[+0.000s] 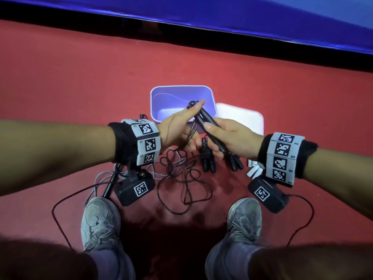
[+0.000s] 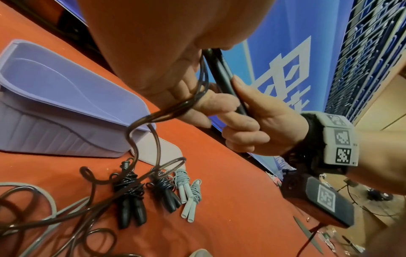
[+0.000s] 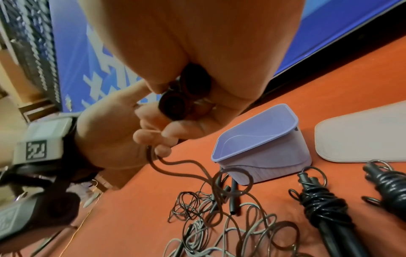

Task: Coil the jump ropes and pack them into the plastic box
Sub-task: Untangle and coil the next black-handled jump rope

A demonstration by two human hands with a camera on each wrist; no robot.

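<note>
My right hand [image 1: 228, 138] grips the two black handles [image 1: 207, 126] of a jump rope, held together over the front rim of the open purple plastic box [image 1: 151, 102]. My left hand [image 1: 177, 128] lies against the handles' upper end with its forefinger straight. Its lower fingers curl round the rope's dark cord [image 2: 175, 109], which hangs down to a loose tangle [image 1: 181, 184] on the red floor. The right wrist view shows the handles' butt ends [image 3: 175, 104] and the cord passing through my left hand [image 3: 123, 125]. The box holds no rope.
A white lid [image 1: 242, 118] lies right of the box. Two coiled black ropes [image 1: 207, 160] [image 1: 235, 163] and grey coiled bundles [image 1: 254, 170] lie before it. A loose grey rope [image 1: 101, 176] and a black handle [image 1: 110, 184] lie left. My shoes [image 1: 101, 223] stand near; a blue padded wall [image 1: 242, 17] runs behind.
</note>
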